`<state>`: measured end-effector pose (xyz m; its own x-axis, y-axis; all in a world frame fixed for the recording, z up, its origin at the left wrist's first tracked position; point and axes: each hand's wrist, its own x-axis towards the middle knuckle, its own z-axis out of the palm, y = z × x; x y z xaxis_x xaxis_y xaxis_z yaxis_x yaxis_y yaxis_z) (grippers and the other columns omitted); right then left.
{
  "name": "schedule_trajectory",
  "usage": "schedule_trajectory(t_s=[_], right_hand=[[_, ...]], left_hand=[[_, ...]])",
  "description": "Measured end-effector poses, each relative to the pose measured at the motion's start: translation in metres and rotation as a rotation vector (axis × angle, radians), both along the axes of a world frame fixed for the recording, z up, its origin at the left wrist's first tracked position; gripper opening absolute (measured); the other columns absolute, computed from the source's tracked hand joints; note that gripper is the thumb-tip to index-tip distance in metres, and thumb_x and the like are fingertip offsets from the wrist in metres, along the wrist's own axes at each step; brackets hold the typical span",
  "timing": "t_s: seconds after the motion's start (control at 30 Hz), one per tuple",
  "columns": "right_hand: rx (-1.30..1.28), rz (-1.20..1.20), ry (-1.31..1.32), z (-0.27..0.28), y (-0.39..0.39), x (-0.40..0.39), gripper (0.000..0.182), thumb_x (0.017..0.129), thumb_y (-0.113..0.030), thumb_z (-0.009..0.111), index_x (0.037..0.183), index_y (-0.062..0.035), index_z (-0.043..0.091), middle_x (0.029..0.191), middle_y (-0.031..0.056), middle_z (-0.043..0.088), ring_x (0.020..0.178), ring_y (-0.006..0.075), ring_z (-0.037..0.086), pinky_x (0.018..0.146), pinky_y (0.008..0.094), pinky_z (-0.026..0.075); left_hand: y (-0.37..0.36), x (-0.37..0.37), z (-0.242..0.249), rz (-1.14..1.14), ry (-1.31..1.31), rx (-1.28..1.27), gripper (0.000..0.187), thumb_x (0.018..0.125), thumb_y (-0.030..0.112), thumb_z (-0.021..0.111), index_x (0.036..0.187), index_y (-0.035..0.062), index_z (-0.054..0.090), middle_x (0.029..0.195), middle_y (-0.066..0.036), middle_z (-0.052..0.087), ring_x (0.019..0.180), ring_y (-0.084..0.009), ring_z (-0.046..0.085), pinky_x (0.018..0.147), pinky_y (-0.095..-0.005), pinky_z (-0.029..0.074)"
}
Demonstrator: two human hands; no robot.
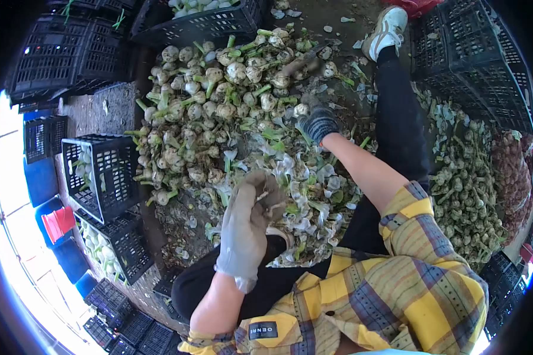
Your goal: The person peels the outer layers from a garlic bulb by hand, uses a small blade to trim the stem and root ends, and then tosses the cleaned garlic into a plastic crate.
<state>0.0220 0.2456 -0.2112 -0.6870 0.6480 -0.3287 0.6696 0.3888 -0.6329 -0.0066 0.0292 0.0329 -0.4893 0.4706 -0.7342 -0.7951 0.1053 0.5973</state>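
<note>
Closest to me, my left hand, in its pale glove, hangs over my lap with the fingers loosely curled, a gap between them and the thumb and nothing I can make out inside. Just past it lie cast-off skins and leaves, likely let fall between my legs so they gather in one spot. Farther out, my right hand, in a striped glove, reaches to the edge of the garlic pile, close by a single bulb; its fingers are blurred, so I cannot tell whether they grip. The pile spreads from there toward my left, probably to keep it within reach. Beyond my left hand on that side, a black crate holds pale bulbs, tipped perhaps for easy filling. Past the pile, another crate holds more.
</note>
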Motion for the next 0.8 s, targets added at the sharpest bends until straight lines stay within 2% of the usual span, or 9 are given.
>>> schedule_trajectory(t_s=[0.17, 0.27, 0.37, 0.4, 0.5, 0.53, 0.67, 0.73, 0.8], right_hand=[[-0.008, 0.046, 0.467, 0.098, -0.067, 0.023, 0.043, 0.069, -0.011, 0.065, 0.11, -0.0053, 0.054, 0.11, 0.0191, 0.054, 0.103, 0.0319, 0.052, 0.09, 0.0359, 0.042], [0.036, 0.176, 0.67, 0.163, -0.1, 0.034, 0.044, 0.071, -0.016, 0.064, 0.112, -0.0069, 0.052, 0.115, 0.0215, 0.049, 0.108, 0.036, 0.048, 0.096, 0.0387, 0.04], [0.126, 0.248, 0.66, 0.197, -0.129, 0.05, 0.045, 0.07, -0.014, 0.064, 0.113, -0.0076, 0.051, 0.119, 0.0223, 0.048, 0.112, 0.0367, 0.045, 0.097, 0.0402, 0.038], [0.184, 0.265, 0.689, 0.211, -0.131, 0.054, 0.043, 0.076, -0.012, 0.065, 0.116, -0.0069, 0.051, 0.112, 0.0146, 0.054, 0.106, 0.0277, 0.052, 0.089, 0.0351, 0.044], [-0.798, -0.016, 0.88, 0.206, -0.139, 0.061, 0.042, 0.082, -0.018, 0.063, 0.12, -0.006, 0.049, 0.104, 0.0075, 0.059, 0.095, 0.0192, 0.058, 0.081, 0.0302, 0.048], [-0.738, -0.083, 0.906, 0.205, -0.138, 0.059, 0.034, 0.088, -0.023, 0.055, 0.112, 0.0011, 0.053, 0.086, 0.0057, 0.063, 0.076, 0.0135, 0.06, 0.068, 0.0253, 0.05], [-0.867, -0.109, 0.616, 0.219, -0.133, 0.066, 0.035, 0.085, -0.031, 0.059, 0.103, -0.0002, 0.06, 0.069, 0.006, 0.062, 0.052, 0.0112, 0.056, 0.044, 0.0253, 0.045], [-0.899, -0.038, 0.494, 0.229, -0.133, 0.063, 0.037, 0.085, -0.033, 0.059, 0.102, -0.0004, 0.061, 0.067, 0.0074, 0.062, 0.052, 0.0113, 0.056, 0.044, 0.0256, 0.044], [-0.923, 0.002, 0.488, 0.227, -0.139, 0.062, 0.035, 0.085, -0.033, 0.059, 0.096, -0.0002, 0.062, 0.063, 0.0088, 0.061, 0.051, 0.0122, 0.056, 0.045, 0.0271, 0.044]], left_hand=[[-0.002, 0.009, -0.027, -0.029, 0.278, -0.107, 0.049, 0.088, 0.049, 0.046, 0.119, 0.0111, 0.048, 0.107, -0.002, 0.054, 0.092, -0.0164, 0.053, 0.079, -0.0321, 0.041], [-0.003, 0.009, -0.032, -0.081, 0.31, -0.138, 0.053, 0.087, 0.053, 0.044, 0.121, 0.0116, 0.047, 0.108, -0.002, 0.054, 0.092, -0.0146, 0.053, 0.079, -0.0303, 0.041], [0.012, 0.029, -0.003, 0.086, 0.385, -0.033, 0.057, 0.087, 0.055, 0.042, 0.124, 0.0114, 0.045, 0.11, -0.004, 0.054, 0.094, -0.0149, 0.053, 0.082, -0.0292, 0.042], [0.01, 0.028, -0.001, 0.116, 0.43, 0.003, 0.057, 0.088, 0.053, 0.041, 0.126, 0.01, 0.042, 0.114, -0.005, 0.051, 0.098, -0.0152, 0.051, 0.085, -0.0291, 0.04], [-0.022, 0.001, -0.037, 0.078, 0.551, 0.085, 0.057, 0.094, 0.042, 0.039, 0.135, 0.0035, 0.029, 0.133, -0.009, 0.036, 0.121, -0.0161, 0.036, 0.101, -0.0291, 0.029], [-0.026, 0.0, -0.043, 0.111, 0.644, 0.143, 0.051, 0.095, 0.034, 0.041, 0.134, 0.0029, 0.03, 0.132, -0.009, 0.038, 0.119, -0.0154, 0.038, 0.1, -0.0277, 0.03], [-0.038, 0.002, -0.063, 0.069, 0.952, 0.284, 0.047, 0.095, 0.03, 0.04, 0.133, 0.0028, 0.032, 0.127, -0.007, 0.041, 0.112, -0.012, 0.042, 0.095, -0.025, 0.033], [-0.041, 0.013, -0.038, -0.027, 1.23, 0.19, 0.047, 0.095, 0.031, 0.04, 0.132, 0.0023, 0.033, 0.124, -0.005, 0.043, 0.107, -0.01, 0.045, 0.092, -0.0235, 0.036], [-0.045, 0.018, -0.029, -0.057, 1.213, 0.189, 0.049, 0.095, 0.032, 0.04, 0.132, 0.0012, 0.033, 0.123, -0.005, 0.044, 0.104, -0.0099, 0.046, 0.09, -0.0233, 0.037]])
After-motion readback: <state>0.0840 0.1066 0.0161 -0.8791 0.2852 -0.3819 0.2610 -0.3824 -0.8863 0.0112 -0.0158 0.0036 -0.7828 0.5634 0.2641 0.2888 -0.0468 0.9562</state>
